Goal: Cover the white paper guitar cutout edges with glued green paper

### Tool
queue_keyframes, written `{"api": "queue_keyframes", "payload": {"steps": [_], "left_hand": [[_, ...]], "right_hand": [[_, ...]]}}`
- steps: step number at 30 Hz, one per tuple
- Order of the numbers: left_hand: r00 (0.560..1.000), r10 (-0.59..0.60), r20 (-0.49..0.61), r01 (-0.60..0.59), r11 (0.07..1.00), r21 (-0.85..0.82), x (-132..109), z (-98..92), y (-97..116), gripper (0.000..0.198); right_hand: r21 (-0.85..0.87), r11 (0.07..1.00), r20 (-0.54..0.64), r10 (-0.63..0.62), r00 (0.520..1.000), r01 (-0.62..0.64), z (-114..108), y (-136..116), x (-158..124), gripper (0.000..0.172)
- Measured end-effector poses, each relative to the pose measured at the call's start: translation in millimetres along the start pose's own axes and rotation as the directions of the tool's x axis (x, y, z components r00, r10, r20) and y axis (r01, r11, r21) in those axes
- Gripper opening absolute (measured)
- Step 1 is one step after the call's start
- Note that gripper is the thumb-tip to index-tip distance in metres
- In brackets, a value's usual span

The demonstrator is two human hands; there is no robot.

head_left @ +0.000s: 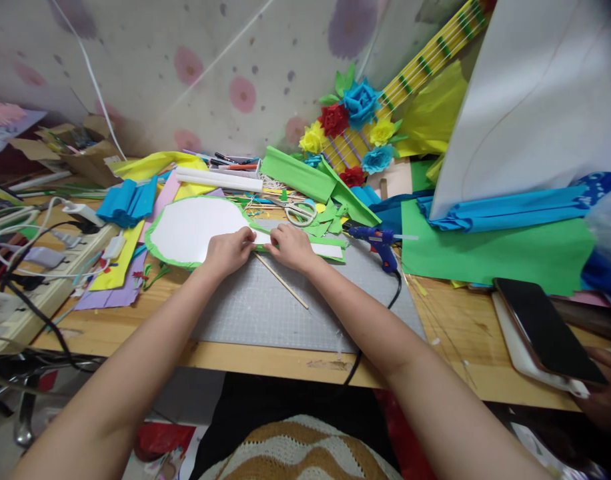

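on the grey cutting mat at the middle of a wooden counter lies a white, guitar-shaped piece, flat, its rounded body to the left and its narrow neck pointing right. green edging runs around the body and along the neck; the body reaches past the mat toward the papers at the left.

the left hand is curled where the body meets the neck, its fingers bent in and closed on the edge there. just beside it, the right hand is over the neck, fingers and thumb drawn together on the strip, with only a small gap between the two hands.

a thin wooden stick lies slanted on the mat, its upper end near the left fingers. right of the hands rests a blue glue gun, a pale glue stick jutting from its back and a black cord trailing toward the near edge. scissors lie just behind the hands, among green scraps. farther back, a yellow guitar with paper flowers leans by the wall. a power strip full of plugs sits at the left, a dark phone at the right.
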State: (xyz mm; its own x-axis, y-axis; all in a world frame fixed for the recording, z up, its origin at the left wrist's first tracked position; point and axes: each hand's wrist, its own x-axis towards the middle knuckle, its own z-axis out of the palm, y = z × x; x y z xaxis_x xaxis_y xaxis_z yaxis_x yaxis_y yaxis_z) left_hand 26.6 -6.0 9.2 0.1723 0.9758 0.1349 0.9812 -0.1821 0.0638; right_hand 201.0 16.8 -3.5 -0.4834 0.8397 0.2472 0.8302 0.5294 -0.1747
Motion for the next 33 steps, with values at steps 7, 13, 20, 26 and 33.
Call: {"api": "queue_keyframes", "payload": {"steps": [7, 13, 20, 26, 33], "left_hand": [[0.988, -0.156, -0.013, 0.154, 0.984, -0.095, 0.8, -2.5, 8.3, 0.020], [0.982, -0.183, 0.057, 0.191, 0.957, -0.218, 13.9, -10.5, 4.0, 0.018], [0.969, -0.234, 0.080, 0.244, 0.953, -0.181, 21.1, -18.3, 7.7, 0.024], [0.972, -0.210, 0.105, 0.226, 0.959, -0.173, 20.3, -22.1, 6.5, 0.023], [0.985, 0.158, 0.075, -0.154, 0.987, -0.048, 41.3, -23.4, -3.8, 0.066]], "right_hand": [[-0.007, 0.998, 0.030, 0.070, 0.997, -0.070, -4.6, -4.3, -0.5, 0.026], [0.029, 0.988, -0.047, 0.154, 0.987, -0.153, -6.5, -3.0, 5.4, 0.034], [0.132, 0.967, -0.065, 0.228, 0.971, -0.218, -1.8, 9.2, 11.9, 0.064], [0.103, 0.967, 0.111, 0.222, 0.969, -0.233, -5.4, 16.5, 22.4, 0.061], [0.079, 0.992, 0.224, 0.082, 0.971, -0.102, -12.9, 21.1, 34.4, 0.051]]}}
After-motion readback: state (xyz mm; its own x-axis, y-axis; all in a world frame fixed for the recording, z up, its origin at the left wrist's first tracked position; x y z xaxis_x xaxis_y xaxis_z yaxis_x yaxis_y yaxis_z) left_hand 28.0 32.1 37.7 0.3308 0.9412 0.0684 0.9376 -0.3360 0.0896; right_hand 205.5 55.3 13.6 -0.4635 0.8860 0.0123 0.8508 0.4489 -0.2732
